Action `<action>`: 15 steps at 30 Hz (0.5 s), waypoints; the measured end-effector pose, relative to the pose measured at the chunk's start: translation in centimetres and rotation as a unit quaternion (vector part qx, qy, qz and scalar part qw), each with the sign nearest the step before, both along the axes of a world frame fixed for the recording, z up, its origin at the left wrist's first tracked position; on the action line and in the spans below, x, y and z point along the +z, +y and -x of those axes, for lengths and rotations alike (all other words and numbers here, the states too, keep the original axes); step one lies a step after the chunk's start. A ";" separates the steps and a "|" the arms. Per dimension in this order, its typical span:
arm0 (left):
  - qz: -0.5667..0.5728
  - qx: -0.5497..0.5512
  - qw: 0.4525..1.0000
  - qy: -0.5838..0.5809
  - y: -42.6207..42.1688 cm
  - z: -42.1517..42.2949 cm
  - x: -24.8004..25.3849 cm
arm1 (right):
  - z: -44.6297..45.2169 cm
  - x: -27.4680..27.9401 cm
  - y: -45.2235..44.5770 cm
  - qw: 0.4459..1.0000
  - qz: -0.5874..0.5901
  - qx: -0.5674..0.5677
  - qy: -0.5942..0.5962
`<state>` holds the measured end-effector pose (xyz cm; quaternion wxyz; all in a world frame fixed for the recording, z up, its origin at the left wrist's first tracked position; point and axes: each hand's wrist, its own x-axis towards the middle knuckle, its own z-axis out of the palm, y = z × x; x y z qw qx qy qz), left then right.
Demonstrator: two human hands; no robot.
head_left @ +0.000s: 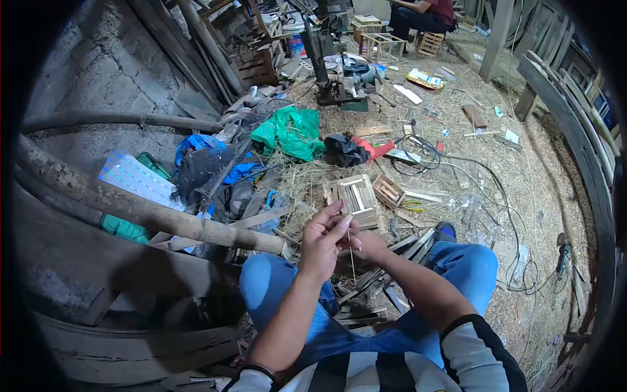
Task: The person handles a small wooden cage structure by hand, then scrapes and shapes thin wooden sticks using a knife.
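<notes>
The person's left hand (322,243) is raised between the knees of the blue denim jeans (471,269), its thumb and fingertips drawn together in a pinch on a thin, straight, pale strip (352,264). The strip stands close to upright, slightly tilted, its lower length hanging below the hands above the gap between the legs. The right hand (369,246) is just beside and partly behind the left, near the strip; its fingers are curled and partly hidden, so whether they grip the strip cannot be told. Just beyond the hands, on the straw-littered ground, sits a pale wooden slatted box (367,219), and right next to it a smaller, browner wooden crate (388,190) lies tilted. Near that crate are pliers with yellow handles (413,206). Farther out, a black cable (436,155) loops over the ground, while a crumpled green plastic sheet (292,130) lies to the left. A long, round wooden pole (130,209) slants in from the left edge. In the background a person in a dark red top (442,9) sits, well apart.
</notes>
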<state>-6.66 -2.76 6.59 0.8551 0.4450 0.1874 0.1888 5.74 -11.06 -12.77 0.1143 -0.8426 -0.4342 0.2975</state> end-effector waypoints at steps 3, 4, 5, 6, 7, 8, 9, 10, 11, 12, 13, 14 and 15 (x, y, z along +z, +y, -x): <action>0.013 -0.012 0.999 0.026 -0.2 -0.3 0.5 | -2.7 7.0 -1.2 0.992 -0.104 -0.068 0.005; 0.016 -0.013 1.000 0.023 -0.1 -0.3 0.8 | -3.6 10.2 -1.4 0.982 -0.160 -0.096 0.020; 0.010 -0.022 0.999 0.025 0.0 -0.4 1.0 | -4.8 11.5 -2.0 0.973 -0.204 -0.102 0.010; 0.004 -0.032 0.999 0.027 0.0 -0.6 1.4 | -5.8 13.1 -2.8 0.963 -0.248 -0.108 0.000; -0.001 -0.024 0.999 0.035 -0.2 -0.9 2.0 | -6.5 14.9 -3.6 0.963 -0.247 -0.108 -0.004; 0.001 -0.025 0.999 0.033 -0.2 -1.1 2.4 | -6.8 17.4 -4.3 0.946 -0.281 -0.161 0.014; -0.006 -0.033 0.999 0.040 -0.2 -1.2 2.6 | -7.0 19.2 -5.0 0.925 -0.314 -0.213 0.033; -0.013 -0.040 0.998 0.047 -0.1 -1.4 2.8 | -7.4 20.0 -5.7 0.904 -0.374 -0.202 0.038; -0.013 -0.039 0.998 0.048 -0.1 -1.6 2.8 | -7.4 21.0 -6.3 0.902 -0.383 -0.194 0.040; -0.012 -0.049 0.998 0.044 -0.2 -1.7 2.7 | -7.3 22.0 -6.8 0.900 -0.392 -0.186 0.043; -0.012 -0.058 0.997 0.040 -0.3 -1.8 2.5 | -7.0 23.0 -7.2 0.900 -0.391 -0.186 0.045; -0.010 -0.057 0.997 0.043 -0.3 -1.8 2.1 | -6.7 23.8 -7.6 0.897 -0.406 -0.164 0.059; -0.004 -0.057 0.998 0.037 -0.3 -1.8 1.6 | -6.5 24.0 -7.9 0.893 -0.421 -0.141 0.073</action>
